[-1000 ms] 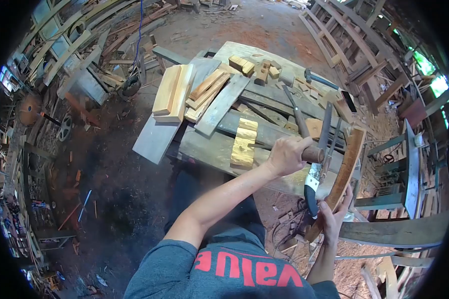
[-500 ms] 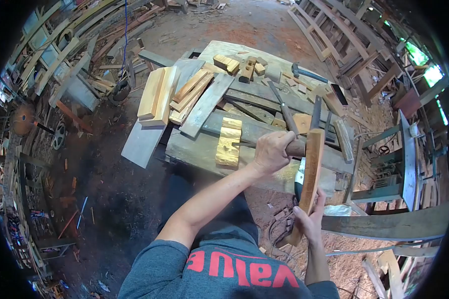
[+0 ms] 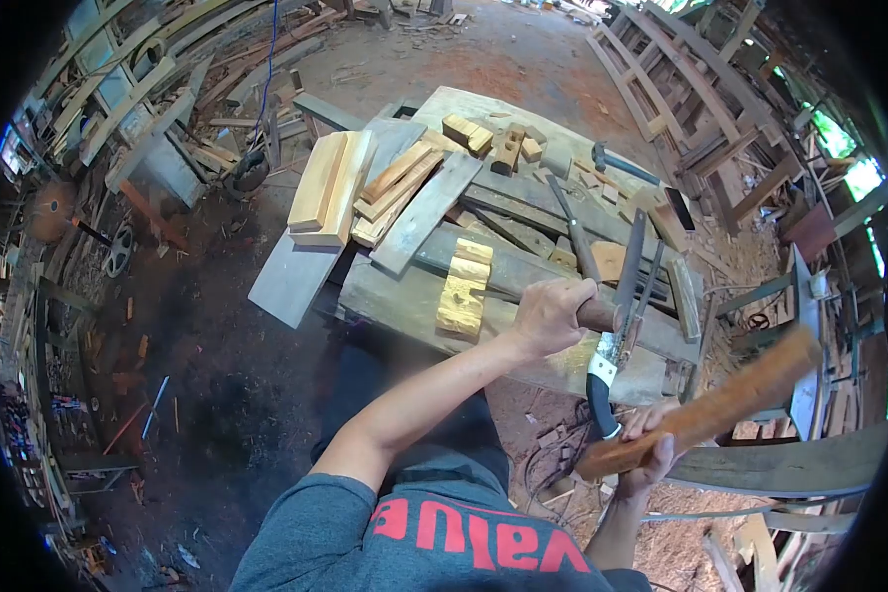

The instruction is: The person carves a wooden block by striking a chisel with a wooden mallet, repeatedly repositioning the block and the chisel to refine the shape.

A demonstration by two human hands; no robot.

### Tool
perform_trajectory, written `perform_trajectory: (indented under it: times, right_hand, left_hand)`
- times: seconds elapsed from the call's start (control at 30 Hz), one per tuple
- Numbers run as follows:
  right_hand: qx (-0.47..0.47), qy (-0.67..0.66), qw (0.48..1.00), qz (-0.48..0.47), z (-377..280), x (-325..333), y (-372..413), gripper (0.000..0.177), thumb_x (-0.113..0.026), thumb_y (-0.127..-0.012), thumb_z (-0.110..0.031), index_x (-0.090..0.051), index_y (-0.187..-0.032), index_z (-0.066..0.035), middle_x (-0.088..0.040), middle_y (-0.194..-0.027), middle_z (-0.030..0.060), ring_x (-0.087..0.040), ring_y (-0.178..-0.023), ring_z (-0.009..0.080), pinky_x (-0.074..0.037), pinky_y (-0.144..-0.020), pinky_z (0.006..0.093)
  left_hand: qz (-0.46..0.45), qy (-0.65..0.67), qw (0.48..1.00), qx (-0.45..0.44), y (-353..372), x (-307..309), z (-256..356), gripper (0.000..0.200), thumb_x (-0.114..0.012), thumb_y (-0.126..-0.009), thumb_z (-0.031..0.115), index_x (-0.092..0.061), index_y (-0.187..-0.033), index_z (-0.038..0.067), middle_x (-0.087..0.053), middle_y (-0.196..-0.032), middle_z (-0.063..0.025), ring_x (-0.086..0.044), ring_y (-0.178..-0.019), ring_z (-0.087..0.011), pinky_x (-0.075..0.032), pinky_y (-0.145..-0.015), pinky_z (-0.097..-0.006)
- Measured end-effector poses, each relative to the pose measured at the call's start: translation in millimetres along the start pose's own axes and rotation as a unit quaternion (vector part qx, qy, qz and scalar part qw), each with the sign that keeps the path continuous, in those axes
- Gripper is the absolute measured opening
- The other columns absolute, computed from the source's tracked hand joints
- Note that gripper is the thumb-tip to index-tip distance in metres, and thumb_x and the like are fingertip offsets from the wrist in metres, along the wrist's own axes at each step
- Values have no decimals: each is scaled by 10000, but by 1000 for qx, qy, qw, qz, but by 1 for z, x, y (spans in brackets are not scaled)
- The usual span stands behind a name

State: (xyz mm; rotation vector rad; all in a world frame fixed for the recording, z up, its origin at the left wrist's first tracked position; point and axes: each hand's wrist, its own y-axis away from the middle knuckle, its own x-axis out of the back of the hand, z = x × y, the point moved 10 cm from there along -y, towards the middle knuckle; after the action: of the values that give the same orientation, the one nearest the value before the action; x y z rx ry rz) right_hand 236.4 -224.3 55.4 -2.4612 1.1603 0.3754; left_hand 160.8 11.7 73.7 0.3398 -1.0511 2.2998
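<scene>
Bar (image 3: 705,409) swung clear of the wooden handle (image 3: 599,316)
The right hand (image 3: 651,468) clasps its lower end, beyond the bench's (image 3: 390,296) near right corner; the left hand (image 3: 553,318) stays closed round the handle, its end now uncovered; the notched block (image 3: 464,296) lies by the near edge.

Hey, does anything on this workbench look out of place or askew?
Two things look a bit off: the grey board juts crookedly past the workbench's left side, beneath the stacked planks, and the saw's black handle overhangs the near edge, where it might get knocked.
</scene>
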Motion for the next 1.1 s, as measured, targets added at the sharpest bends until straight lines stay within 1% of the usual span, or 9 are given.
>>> perform_trajectory:
  times: [0.07, 0.1, 0.13, 0.2, 0.27, 0.33, 0.53, 0.77, 1.1]
  right_hand:
    - [16, 129, 991, -26, 34, 32, 12, 519, -714, -760, -300, -464, -1106, -4, -526, -889, 74, -538, -752, 150, -468, -660, 266]
    - [-84, 271, 958, 32, 52, 25, 16, 564, -744, -777, -317, -471, -1182, -35, -535, -859, 59, -547, -695, 160, -485, -631, 289]
    - [-135, 306, 941, -46, 62, 3, 21, 708, -752, -778, -239, -388, -1362, -73, -540, -905, 66, -548, -666, 153, -493, -580, 282]
    - [-46, 278, 957, -66, 40, -9, 19, 829, -717, -814, -186, -224, -1476, -102, -543, -941, 78, -544, -635, 133, -485, -525, 259]
    - [-133, 193, 971, 47, 32, 7, 34, 851, -726, -817, -165, -184, -1469, -95, -518, -968, 97, -544, -726, 132, -483, -623, 264]
    - [-41, 133, 989, 41, 17, 3, 26, 890, -710, -845, -201, -108, -1494, -108, -515, -908, 95, -546, -663, 129, -485, -608, 251]
    - [-89, 200, 976, 13, 12, -17, 23, 890, -715, -839, -220, -129, -1499, -109, -516, -926, 101, -540, -709, 129, -475, -628, 250]
    - [-92, 267, 957, -59, 29, -50, 16, 936, -761, -782, -329, -202, -1490, -75, -367, -1382, 132, -422, -1238, 235, -371, -1015, 390]
    - [-81, 304, 939, -140, 17, -112, 4, 949, -776, -799, -313, -179, -1505, -101, -498, -1265, 172, -534, -1123, 256, -436, -969, 407]
  left_hand:
    - [-2, 5, 1000, 0, -1, 0, 0, 250, -690, -667, 77, -543, -865, 115, -612, -732, -101, -635, -729, -339, -479, -612, -454]
    - [-3, 8, 1000, 4, 0, -1, -2, 241, -688, -671, 79, -545, -862, 116, -616, -734, -99, -636, -731, -339, -479, -611, -453]
    - [-2, 9, 1000, 4, 2, -1, -2, 241, -688, -671, 79, -545, -862, 116, -616, -734, -99, -636, -731, -339, -479, -611, -453]
    - [8, 16, 1000, -15, 0, 4, -2, 253, -703, -654, 82, -557, -857, 116, -629, -747, -97, -644, -729, -330, -481, -613, -451]
    - [5, 29, 1000, -4, 2, 11, -3, 249, -717, -665, 85, -570, -863, 114, -632, -753, -102, -645, -720, -324, -486, -608, -435]
    - [-3, 47, 999, -7, -2, 23, -3, 245, -730, -676, 88, -583, -870, 113, -634, -759, -106, -645, -712, -318, -490, -603, -419]
    - [159, 215, 963, 37, 18, 116, -50, 170, -701, -841, 14, -546, -853, 81, -555, -733, 14, -529, -633, -50, -445, -566, -221]
    - [269, 356, 883, 149, 49, 168, -102, 212, -644, -851, -16, -467, -871, 99, -512, -732, -10, -542, -649, -102, -464, -617, -266]
    - [262, 420, 857, 142, 53, 172, -112, 220, -622, -857, -32, -442, -885, 91, -492, -720, -20, -509, -630, -120, -465, -656, -301]
